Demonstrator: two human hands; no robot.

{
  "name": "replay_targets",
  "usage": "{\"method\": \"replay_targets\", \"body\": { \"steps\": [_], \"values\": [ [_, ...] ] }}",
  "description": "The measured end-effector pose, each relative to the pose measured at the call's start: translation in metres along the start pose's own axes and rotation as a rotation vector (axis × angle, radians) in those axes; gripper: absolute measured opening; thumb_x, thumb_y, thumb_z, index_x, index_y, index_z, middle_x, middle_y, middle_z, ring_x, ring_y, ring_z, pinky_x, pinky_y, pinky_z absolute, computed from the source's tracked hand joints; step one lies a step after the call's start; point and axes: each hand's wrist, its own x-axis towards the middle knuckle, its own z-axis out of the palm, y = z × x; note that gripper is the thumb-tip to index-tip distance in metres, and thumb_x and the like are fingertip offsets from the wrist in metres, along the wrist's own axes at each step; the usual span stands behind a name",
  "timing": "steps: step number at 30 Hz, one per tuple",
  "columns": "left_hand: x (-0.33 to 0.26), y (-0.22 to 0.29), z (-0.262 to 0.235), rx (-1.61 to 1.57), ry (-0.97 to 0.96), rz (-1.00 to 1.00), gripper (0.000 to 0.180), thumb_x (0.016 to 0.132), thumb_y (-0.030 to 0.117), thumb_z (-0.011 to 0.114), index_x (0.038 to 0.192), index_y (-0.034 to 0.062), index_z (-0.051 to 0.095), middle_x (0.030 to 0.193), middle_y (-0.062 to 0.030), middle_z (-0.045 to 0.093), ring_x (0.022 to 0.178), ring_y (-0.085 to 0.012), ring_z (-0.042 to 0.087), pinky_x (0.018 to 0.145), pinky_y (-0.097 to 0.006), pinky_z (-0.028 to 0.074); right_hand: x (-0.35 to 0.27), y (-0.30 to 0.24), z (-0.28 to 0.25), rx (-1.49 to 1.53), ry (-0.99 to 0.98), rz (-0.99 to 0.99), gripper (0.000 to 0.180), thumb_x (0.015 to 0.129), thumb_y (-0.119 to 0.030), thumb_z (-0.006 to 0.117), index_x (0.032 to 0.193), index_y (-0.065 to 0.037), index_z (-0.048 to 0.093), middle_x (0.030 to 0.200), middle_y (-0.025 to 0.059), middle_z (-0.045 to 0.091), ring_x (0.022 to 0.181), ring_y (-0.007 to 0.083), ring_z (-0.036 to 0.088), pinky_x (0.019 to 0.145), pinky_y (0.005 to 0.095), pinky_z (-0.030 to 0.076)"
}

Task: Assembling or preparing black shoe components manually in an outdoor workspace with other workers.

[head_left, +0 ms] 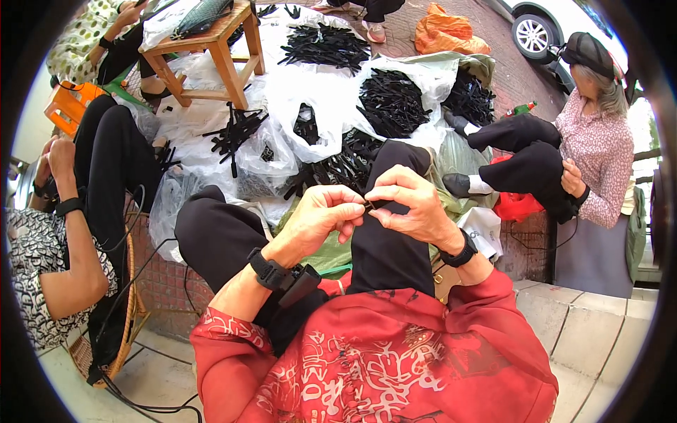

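Observation:
My left hand (pixel 323 217) and my right hand (pixel 409 206) meet above my knees, fingertips almost touching. Between their pinched thumbs and forefingers is a small dark piece (pixel 368 206), too small to name; a brownish glint shows on it. Most of it is covered by the fingers. Just beyond my knees, a heap of short black straps (pixel 342 163) lies on plastic sheeting. An open white plastic bag (pixel 328 134) with more black strips inside stands behind that heap.
Larger strap piles (pixel 395 102) lie farther off on white sheets. A wooden stool (pixel 211 46) stands at the far left, near an orange plastic stool (pixel 72 106). People sit at left and right; the right one (pixel 589 141) wears a dark cap. Cables (pixel 151 405) trail at lower left.

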Motion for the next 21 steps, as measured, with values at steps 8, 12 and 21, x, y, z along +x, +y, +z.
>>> {"method": "replay_targets", "body": {
  "steps": [8, 12, 21],
  "values": [
    [0.005, -0.003, 0.007, 0.267, 0.118, 0.187, 0.009, 0.080, 0.004, 0.054, 0.086, -0.0015, 0.057, 0.070, -0.0061, 0.059, 0.055, -0.0099, 0.056, 0.045, -0.021, 0.044, -0.005, 0.003, 0.001, -0.035, -0.002, 0.008, 0.025, 0.062, -0.007, 0.068, 0.085, -0.006, 0.060, 0.081, 0.0070, 0.058, 0.072, 0.0224, 0.056, 0.063, 0.0300, 0.045],
    [0.006, -0.008, 0.006, 0.257, 0.125, 0.223, 0.011, 0.080, 0.003, 0.053, 0.088, -0.0024, 0.056, 0.072, -0.0070, 0.059, 0.058, -0.0113, 0.058, 0.048, -0.022, 0.046, -0.008, 0.006, 0.007, -0.056, 0.008, -0.006, 0.024, 0.064, -0.007, 0.067, 0.086, -0.005, 0.060, 0.081, 0.0079, 0.058, 0.072, 0.0231, 0.056, 0.063, 0.0299, 0.045],
    [0.008, -0.007, 0.007, 0.267, 0.133, 0.229, 0.012, 0.079, 0.001, 0.053, 0.090, -0.0035, 0.056, 0.075, -0.0085, 0.060, 0.060, -0.0121, 0.059, 0.051, -0.023, 0.049, -0.008, 0.002, 0.007, -0.004, -0.005, 0.072, 0.023, 0.065, -0.003, 0.066, 0.087, -0.001, 0.058, 0.080, 0.0102, 0.059, 0.070, 0.0199, 0.059, 0.060, 0.0255, 0.047]
  ]
}}
